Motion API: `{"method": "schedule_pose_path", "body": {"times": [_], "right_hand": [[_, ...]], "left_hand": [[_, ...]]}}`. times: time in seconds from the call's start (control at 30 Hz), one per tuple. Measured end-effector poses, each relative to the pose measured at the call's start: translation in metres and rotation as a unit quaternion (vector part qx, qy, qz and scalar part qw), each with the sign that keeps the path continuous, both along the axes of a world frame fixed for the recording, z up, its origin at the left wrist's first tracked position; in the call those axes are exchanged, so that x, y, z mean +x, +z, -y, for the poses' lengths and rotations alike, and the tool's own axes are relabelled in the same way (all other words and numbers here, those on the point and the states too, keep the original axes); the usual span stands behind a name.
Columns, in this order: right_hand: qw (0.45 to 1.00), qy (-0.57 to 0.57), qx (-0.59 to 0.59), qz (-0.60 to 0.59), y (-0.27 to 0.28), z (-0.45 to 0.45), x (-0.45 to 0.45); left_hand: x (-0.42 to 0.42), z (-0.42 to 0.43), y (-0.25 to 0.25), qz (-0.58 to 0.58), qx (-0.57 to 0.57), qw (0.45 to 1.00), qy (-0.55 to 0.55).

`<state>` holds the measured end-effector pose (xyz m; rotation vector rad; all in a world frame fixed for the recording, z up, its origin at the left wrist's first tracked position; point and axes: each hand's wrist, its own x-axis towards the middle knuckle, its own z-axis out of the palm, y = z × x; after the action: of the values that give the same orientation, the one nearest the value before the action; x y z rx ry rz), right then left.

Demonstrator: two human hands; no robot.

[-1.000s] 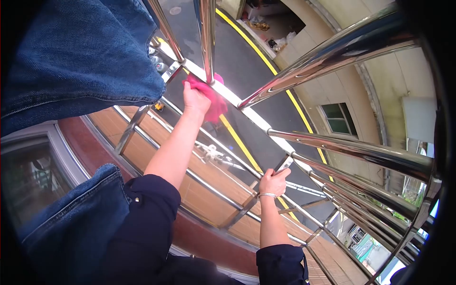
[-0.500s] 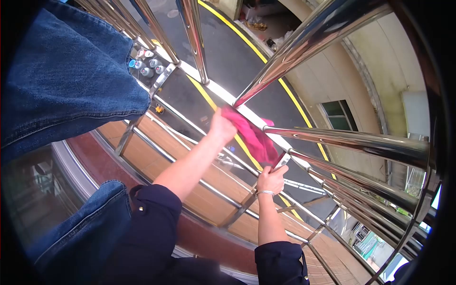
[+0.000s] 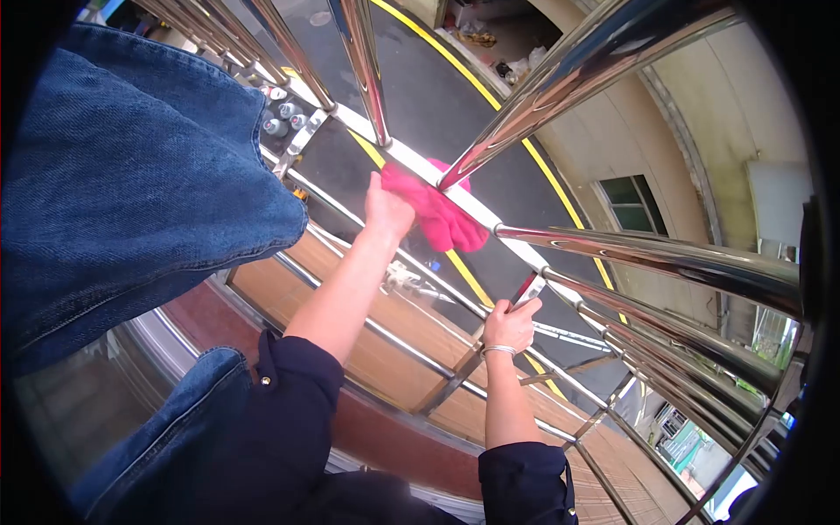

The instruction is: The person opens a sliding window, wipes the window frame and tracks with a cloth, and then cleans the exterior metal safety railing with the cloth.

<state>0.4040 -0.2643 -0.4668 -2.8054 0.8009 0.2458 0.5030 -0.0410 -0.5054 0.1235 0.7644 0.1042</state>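
Note:
A bright pink cloth lies against the shiny lower rail, and a bit of it shows on the far side by a thick upright. My left hand is closed on the cloth's left end. Lower right, my right hand, with a bracelet at the wrist, is wrapped round a short flat metal crossbar joined to the rail. The cloth and my right hand are apart.
Polished upright bars rise from the rail. Several bottles stand beyond the left knee in jeans. Far below lie dark paving with a yellow line and a brown tiled surface. A building wall stands opposite.
My left hand and the pink cloth have moved up and left along the rail, away from my right hand. My right hand keeps its hold on the crossbar. The view has shifted slightly.

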Motion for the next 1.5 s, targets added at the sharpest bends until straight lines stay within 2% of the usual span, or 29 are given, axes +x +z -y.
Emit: {"method": "schedule_pose_path", "body": {"times": [0.07, 0.13, 0.23, 0.27, 0.33, 0.37, 0.47, 0.5, 0.6, 0.63, 0.67, 0.73, 0.77, 0.87, 0.97, 1.0, 1.03, 1.07, 1.13, 1.17, 1.2, 1.23, 1.3, 1.33, 1.4, 1.47, 1.5], "right_hand": [[1.000, 0.005, 0.014, 0.007, -0.001, 0.001, 0.001], [1.000, 0.002, 0.017, 0.005, 0.003, -0.001, 0.003], [1.000, 0.000, 0.015, 0.004, 0.005, -0.003, 0.001], [1.000, 0.003, 0.011, 0.007, 0.004, -0.002, 0.001], [1.000, 0.003, 0.003, 0.012, 0.003, 0.000, 0.002], [1.000, 0.004, -0.001, 0.013, 0.003, 0.000, 0.003], [1.000, 0.001, 0.001, 0.004, 0.001, -0.001, 0.002], [1.000, 0.000, 0.001, 0.001, 0.001, 0.000, 0.003], [1.000, 0.002, 0.006, 0.014, 0.002, 0.000, 0.002], [1.000, 0.007, 0.004, 0.021, 0.000, 0.001, 0.001], [1.000, 0.010, 0.003, 0.028, -0.004, 0.002, 0.001], [1.000, 0.013, 0.006, 0.025, -0.006, 0.002, 0.000], [1.000, 0.008, 0.011, 0.018, -0.003, 0.001, 0.001], [1.000, -0.004, 0.014, -0.003, 0.002, -0.001, 0.003], [1.000, -0.005, 0.025, 0.003, 0.005, -0.002, 0.003], [1.000, -0.005, 0.019, 0.001, 0.004, -0.002, 0.003], [1.000, -0.006, 0.013, -0.002, 0.003, -0.002, 0.002], [1.000, -0.007, 0.007, -0.004, 0.003, -0.001, 0.002], [1.000, -0.006, 0.009, 0.005, 0.005, -0.003, 0.002], [1.000, -0.007, 0.009, 0.001, 0.004, -0.003, 0.002], [1.000, -0.007, 0.007, -0.002, 0.004, -0.003, 0.003], [1.000, -0.010, 0.003, -0.011, 0.004, -0.003, 0.003], [1.000, -0.008, 0.008, -0.007, 0.005, -0.004, 0.001], [1.000, -0.008, 0.008, -0.002, 0.004, -0.003, 0.002], [1.000, -0.007, -0.002, -0.004, 0.007, -0.007, 0.003], [1.000, 0.000, -0.016, 0.018, 0.006, -0.007, 0.002], [1.000, 0.000, -0.020, 0.016, 0.004, -0.006, 0.002]], "left_hand": [[-0.008, 0.030, -0.023, -0.039, 0.018, 0.999, -0.007], [-0.014, 0.065, -0.020, -0.069, -0.016, 0.997, -0.038], [-0.009, 0.046, -0.024, -0.054, -0.021, 0.994, -0.097], [-0.007, 0.032, -0.042, -0.005, -0.009, 0.992, -0.124], [0.002, -0.002, 0.006, -0.012, -0.051, 0.996, -0.066], [0.000, -0.009, -0.003, 0.024, -0.030, 0.998, -0.047], [-0.013, 0.044, -0.034, -0.017, 0.003, 0.997, -0.075], [-0.016, 0.059, -0.022, -0.053, -0.018, 0.993, -0.105], [-0.012, 0.046, -0.015, -0.008, -0.042, 0.993, -0.111], [-0.011, 0.033, -0.018, 0.011, -0.023, 0.988, -0.152], [-0.006, 0.017, -0.020, 0.045, -0.055, 0.988, -0.135], [0.002, -0.006, 0.004, 0.038, 0.004, 0.997, -0.060], [0.000, 0.003, 0.005, 0.019, -0.019, 0.999, -0.032], [-0.018, 0.066, -0.021, -0.080, -0.012, 0.991, -0.110], [-0.015, 0.068, -0.027, -0.042, -0.067, 0.990, -0.119], [-0.010, 0.055, -0.009, -0.075, -0.052, 0.991, -0.100], [-0.005, 0.032, -0.029, -0.005, -0.084, 0.993, -0.084], [0.002, 0.011, -0.011, -0.011, -0.074, 0.996, -0.043], [0.005, -0.017, 0.000, 0.009, -0.016, 1.000, 0.007], [0.002, -0.010, 0.000, 0.041, -0.024, 0.999, 0.019], [0.001, 0.004, -0.006, -0.002, -0.026, 1.000, 0.014], [-0.006, 0.029, -0.033, -0.020, -0.017, 0.999, -0.024], [-0.017, 0.070, -0.015, -0.078, -0.045, 0.989, -0.116], [-0.020, 0.077, -0.022, -0.046, -0.060, 0.990, -0.119], [-0.014, 0.057, -0.022, -0.023, -0.094, 0.983, -0.155], [0.000, 0.014, -0.005, -0.044, -0.053, 0.992, -0.108], [0.004, -0.010, -0.002, -0.010, -0.052, 0.996, -0.076]]}}
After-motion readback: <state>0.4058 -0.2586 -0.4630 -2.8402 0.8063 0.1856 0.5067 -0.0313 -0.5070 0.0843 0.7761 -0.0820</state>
